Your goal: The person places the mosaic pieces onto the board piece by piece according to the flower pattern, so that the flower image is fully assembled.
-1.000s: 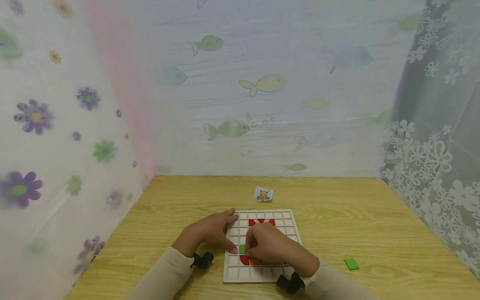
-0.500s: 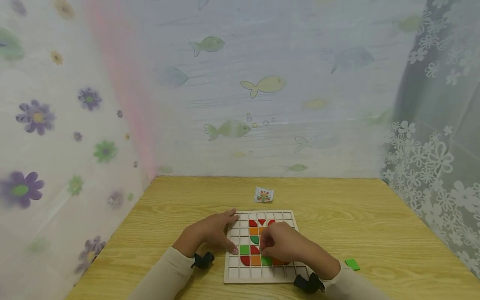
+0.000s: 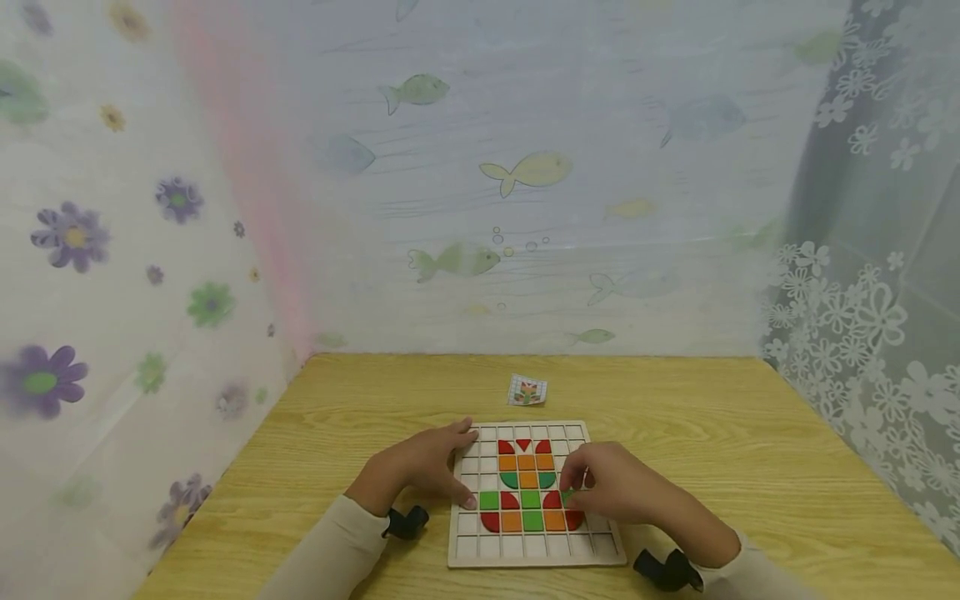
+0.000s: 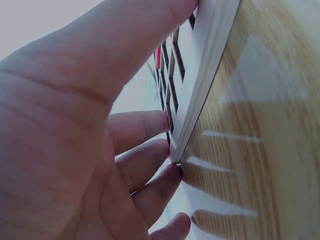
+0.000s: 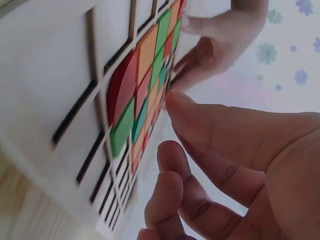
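Note:
A white grid board (image 3: 480, 546) lies on the table, bearing a pattern of red, orange and green tiles. My left hand (image 3: 423, 460) rests at the board's left edge with thumb and fingers spread; in the left wrist view, fingertips (image 4: 159, 122) touch its rim. My right hand (image 3: 611, 479) is over the board's right side, beside a green square tile (image 3: 567, 497). In the right wrist view this green tile (image 5: 122, 129) lies in a cell beside a red rounded tile (image 5: 121, 87). The right thumb and bent fingers (image 5: 172, 155) show a gap from it, with nothing visible between them.
A small paper card (image 3: 527, 390) with a coloured grid picture lies beyond the board. The wooden table (image 3: 360, 392) meets a fish-patterned curtain (image 3: 525, 283) at the back. Dark wrist cameras (image 3: 667, 571) sit on both wrists.
My right hand has moved right across the board, uncovering the middle tiles. The loose green tile at the right of the table is no longer visible there. The left hand stays in place.

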### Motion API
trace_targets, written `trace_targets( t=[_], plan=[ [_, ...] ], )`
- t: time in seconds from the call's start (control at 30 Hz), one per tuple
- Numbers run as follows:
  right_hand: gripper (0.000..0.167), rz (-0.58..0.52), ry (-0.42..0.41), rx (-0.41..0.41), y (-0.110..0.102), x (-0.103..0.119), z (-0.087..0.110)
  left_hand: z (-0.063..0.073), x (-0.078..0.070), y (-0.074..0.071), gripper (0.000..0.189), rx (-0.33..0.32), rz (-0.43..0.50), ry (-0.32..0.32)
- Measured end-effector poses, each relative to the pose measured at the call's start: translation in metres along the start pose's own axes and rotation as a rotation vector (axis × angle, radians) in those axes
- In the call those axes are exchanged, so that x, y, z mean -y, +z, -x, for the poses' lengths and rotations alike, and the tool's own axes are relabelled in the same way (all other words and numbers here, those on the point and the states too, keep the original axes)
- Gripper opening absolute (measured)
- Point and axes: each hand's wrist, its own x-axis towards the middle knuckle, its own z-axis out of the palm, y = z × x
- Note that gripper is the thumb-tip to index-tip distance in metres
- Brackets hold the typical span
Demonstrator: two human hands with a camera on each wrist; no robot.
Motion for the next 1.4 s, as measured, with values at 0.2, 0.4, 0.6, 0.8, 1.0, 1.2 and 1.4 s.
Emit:
trace_targets(
  t=[0.2, 0.4, 0.6, 0.8, 1.0, 1.2, 1.4],
  plan=[
    [0.011, -0.004, 0.023, -0.013, -0.014, -0.015, 0.016, 0.0, -0.001, -0.001, 0.108, 0.002, -0.005, 0.005],
    [0.013, -0.087, -0.019, 0.007, -0.031, -0.042, 0.034, -0.001, -0.001, -0.001, 0.109, -0.001, -0.006, 0.0],
    [0.02, -0.203, -0.106, 0.045, -0.046, -0.074, 0.049, 0.002, -0.001, -0.001, 0.108, -0.002, 0.006, -0.001],
    [0.024, -0.295, -0.172, 0.124, -0.058, -0.105, 0.062, 0.0, 0.001, 0.001, 0.109, -0.002, -0.001, -0.006],
    [0.027, -0.409, -0.219, 0.217, -0.07, -0.134, 0.073, -0.001, 0.001, 0.001, 0.109, -0.005, 0.013, -0.001],
    [0.024, -0.493, -0.215, 0.279, -0.077, -0.151, 0.079, 0.0, 0.0, 0.0, 0.11, -0.002, 0.016, 0.007],
    [0.03, -0.511, -0.136, 0.345, -0.082, -0.153, 0.082, -0.001, 0.002, 0.001, 0.11, 0.0, 0.015, -0.001]
  ],
)
